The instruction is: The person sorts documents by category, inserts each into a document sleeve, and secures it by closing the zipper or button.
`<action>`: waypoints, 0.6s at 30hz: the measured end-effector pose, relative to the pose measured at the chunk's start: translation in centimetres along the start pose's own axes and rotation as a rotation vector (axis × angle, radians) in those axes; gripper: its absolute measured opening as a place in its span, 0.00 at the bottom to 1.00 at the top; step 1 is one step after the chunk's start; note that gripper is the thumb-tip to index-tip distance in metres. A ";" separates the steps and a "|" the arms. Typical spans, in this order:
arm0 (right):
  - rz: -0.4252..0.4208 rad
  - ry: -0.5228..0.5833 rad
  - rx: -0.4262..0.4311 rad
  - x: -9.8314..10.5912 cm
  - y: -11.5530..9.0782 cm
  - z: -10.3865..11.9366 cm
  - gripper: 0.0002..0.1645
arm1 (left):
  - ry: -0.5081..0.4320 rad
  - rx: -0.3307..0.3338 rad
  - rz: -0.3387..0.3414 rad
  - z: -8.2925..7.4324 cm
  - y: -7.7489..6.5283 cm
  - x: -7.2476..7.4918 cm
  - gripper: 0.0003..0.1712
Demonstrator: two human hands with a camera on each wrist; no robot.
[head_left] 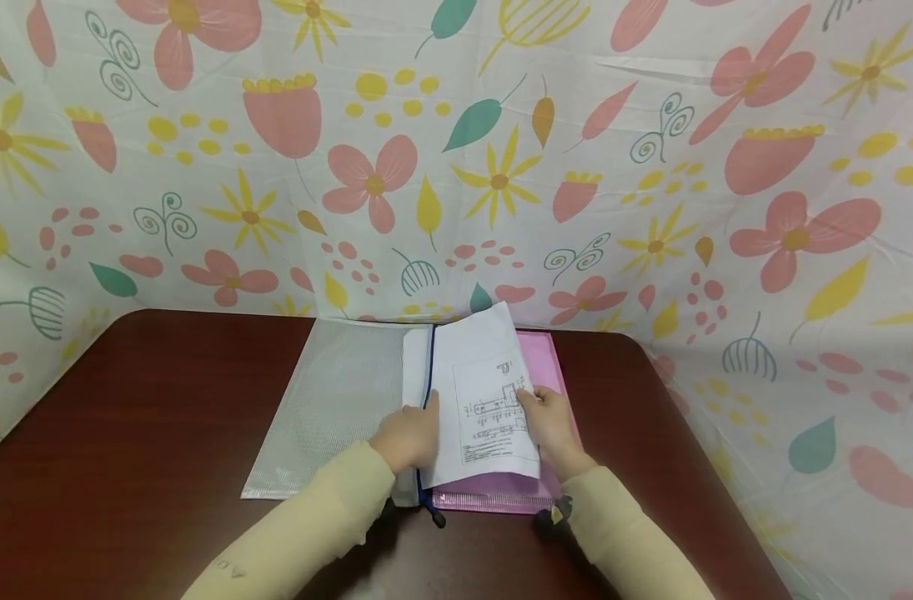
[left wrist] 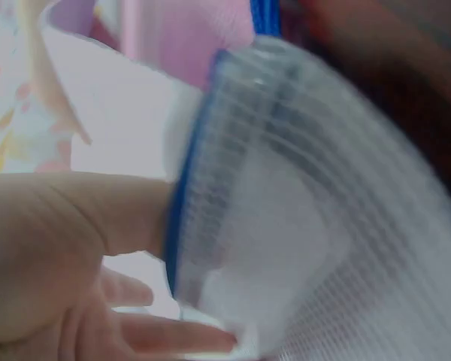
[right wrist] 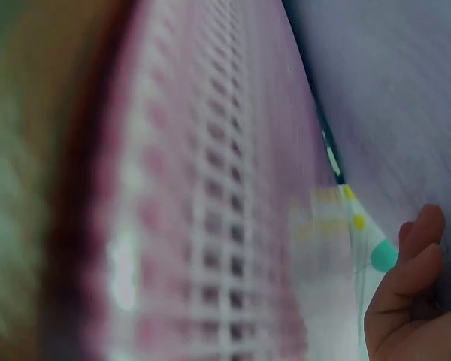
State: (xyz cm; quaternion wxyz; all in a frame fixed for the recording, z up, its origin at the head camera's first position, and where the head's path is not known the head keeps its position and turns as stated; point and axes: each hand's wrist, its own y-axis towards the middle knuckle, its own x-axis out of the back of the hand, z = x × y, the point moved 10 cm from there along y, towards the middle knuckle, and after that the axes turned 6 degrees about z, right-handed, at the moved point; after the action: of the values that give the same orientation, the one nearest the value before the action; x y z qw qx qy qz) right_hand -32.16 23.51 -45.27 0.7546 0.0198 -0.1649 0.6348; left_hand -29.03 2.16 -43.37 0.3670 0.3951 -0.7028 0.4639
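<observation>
head view alone shows the drawing on the white paper, whose left edge sits inside the grey mesh pouch. two pouches, two hands: the right hand pinches the paper above the pink pouch; left wrist view shows the left hand gripping the grey pouch's blue zip edge, thumb on top.

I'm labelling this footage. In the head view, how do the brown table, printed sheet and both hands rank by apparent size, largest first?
1. Brown table
2. Printed sheet
3. Left hand and right hand: too alike to rank.
</observation>
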 end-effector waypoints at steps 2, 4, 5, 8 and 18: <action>-0.005 0.016 0.002 -0.2 -0.3 0.0 0.19 | -0.063 -0.025 -0.019 0.6 0.4 0.7 0.44; 0.012 0.019 -0.006 -0.5 -0.6 -0.1 0.19 | -0.112 -0.033 -0.034 1.3 0.6 1.3 0.34; 0.028 0.011 -0.007 -0.8 -0.7 0.0 0.20 | -0.139 -0.029 -0.046 1.7 0.6 1.7 0.28; 0.093 -0.042 -0.022 -1.3 -1.0 0.2 0.22 | -0.178 -0.018 -0.085 2.5 0.5 2.5 0.10; 0.351 -0.174 -0.019 -1.1 0.4 1.0 0.23 | -0.145 -0.012 -0.178 3.1 0.7 3.0 0.10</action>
State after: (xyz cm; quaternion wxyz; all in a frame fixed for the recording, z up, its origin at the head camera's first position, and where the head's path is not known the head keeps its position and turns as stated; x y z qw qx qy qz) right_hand -32.97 22.29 -44.68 0.6155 0.0386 -0.2363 0.7509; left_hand -31.41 -1.27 -41.89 0.3573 0.4861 -0.6924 0.3957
